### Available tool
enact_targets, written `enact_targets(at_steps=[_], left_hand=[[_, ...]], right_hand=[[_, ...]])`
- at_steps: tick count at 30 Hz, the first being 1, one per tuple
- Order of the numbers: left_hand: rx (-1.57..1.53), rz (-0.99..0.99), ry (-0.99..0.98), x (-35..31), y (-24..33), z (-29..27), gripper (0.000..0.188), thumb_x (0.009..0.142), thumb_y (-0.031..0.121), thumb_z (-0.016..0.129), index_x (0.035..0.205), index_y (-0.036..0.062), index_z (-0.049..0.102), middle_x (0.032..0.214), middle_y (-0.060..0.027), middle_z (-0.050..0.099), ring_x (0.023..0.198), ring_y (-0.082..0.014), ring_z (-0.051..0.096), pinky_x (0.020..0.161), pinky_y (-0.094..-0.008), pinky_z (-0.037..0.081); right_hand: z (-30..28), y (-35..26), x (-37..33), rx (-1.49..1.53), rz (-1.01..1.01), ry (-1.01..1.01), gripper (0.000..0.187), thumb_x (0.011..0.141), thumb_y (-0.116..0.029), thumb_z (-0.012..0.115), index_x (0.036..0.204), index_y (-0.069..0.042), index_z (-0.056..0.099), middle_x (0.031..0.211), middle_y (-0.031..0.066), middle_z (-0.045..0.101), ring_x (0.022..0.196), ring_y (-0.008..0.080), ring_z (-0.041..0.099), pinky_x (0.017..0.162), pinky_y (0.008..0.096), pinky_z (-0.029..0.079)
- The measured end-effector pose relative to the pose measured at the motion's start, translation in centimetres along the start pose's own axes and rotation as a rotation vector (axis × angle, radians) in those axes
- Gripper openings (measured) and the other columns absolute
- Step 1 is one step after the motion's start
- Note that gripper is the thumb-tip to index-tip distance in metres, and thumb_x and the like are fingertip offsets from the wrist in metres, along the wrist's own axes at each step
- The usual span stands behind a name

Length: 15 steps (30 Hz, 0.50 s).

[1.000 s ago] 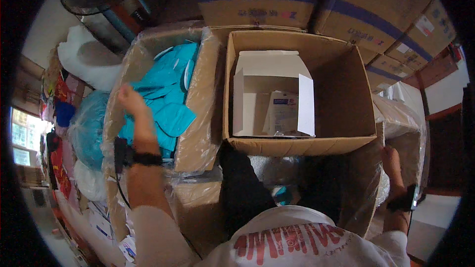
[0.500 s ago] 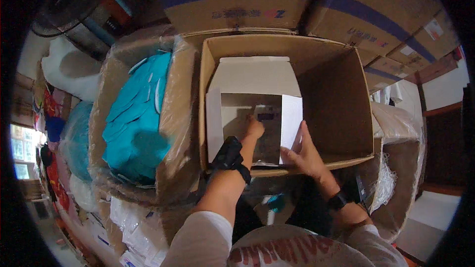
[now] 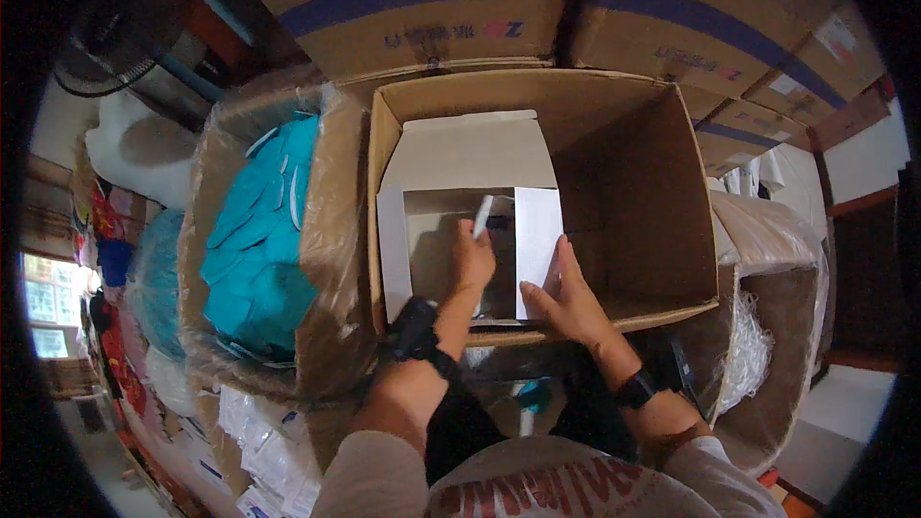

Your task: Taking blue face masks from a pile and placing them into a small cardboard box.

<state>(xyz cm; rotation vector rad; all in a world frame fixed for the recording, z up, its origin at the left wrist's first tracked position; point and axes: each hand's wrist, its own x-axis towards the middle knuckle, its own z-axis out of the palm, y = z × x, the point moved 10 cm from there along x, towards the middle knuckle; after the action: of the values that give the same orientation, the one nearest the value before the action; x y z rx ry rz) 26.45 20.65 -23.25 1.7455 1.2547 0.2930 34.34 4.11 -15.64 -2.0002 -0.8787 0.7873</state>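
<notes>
A plastic-lined carton [image 3: 326, 259] of teal items [image 3: 259, 240] stands at left; beside it, within the open brown carton [image 3: 633, 192], the left hand [image 3: 473, 259] grasps a white strip [image 3: 482, 217] pointing up and slightly right inside the white box [image 3: 460, 158], whose right flap [image 3: 537, 245] the right hand [image 3: 566, 299] touches, fingers extended.
</notes>
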Motion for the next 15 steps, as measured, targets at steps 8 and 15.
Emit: enact_targets(at_steps=[8,15], left_hand=[[-0.754,0.311,0.009,-5.9,6.5,-15.8,0.041,0.088,0.009,0.045,0.126,0.0036,0.032,0.112,-0.0116,0.050,0.101,-0.0177,0.049,0.087,-0.0291,0.039],[-1.325,0.219,-0.219,-13.3,8.4,-18.6,0.044,0.088,0.015,0.043,0.130,0.0107,0.029,0.121,-0.0049,0.046,0.110,-0.0211,0.044,0.092,-0.0359,0.036]], right_hand=[[-4.7,-4.6,-1.9,0.039,-0.213,0.286,0.055,0.083,-0.027,0.055,0.127,0.000,0.034,0.134,0.0233,0.026,0.124,0.0297,0.029,0.099,0.0331,0.026],[-0.3,-16.1,-8.6,0.610,-0.388,-0.202,0.049,0.088,-0.013,0.046,0.132,-0.002,0.027,0.133,0.0103,0.034,0.120,0.0165,0.033,0.097,0.0269,0.027]])
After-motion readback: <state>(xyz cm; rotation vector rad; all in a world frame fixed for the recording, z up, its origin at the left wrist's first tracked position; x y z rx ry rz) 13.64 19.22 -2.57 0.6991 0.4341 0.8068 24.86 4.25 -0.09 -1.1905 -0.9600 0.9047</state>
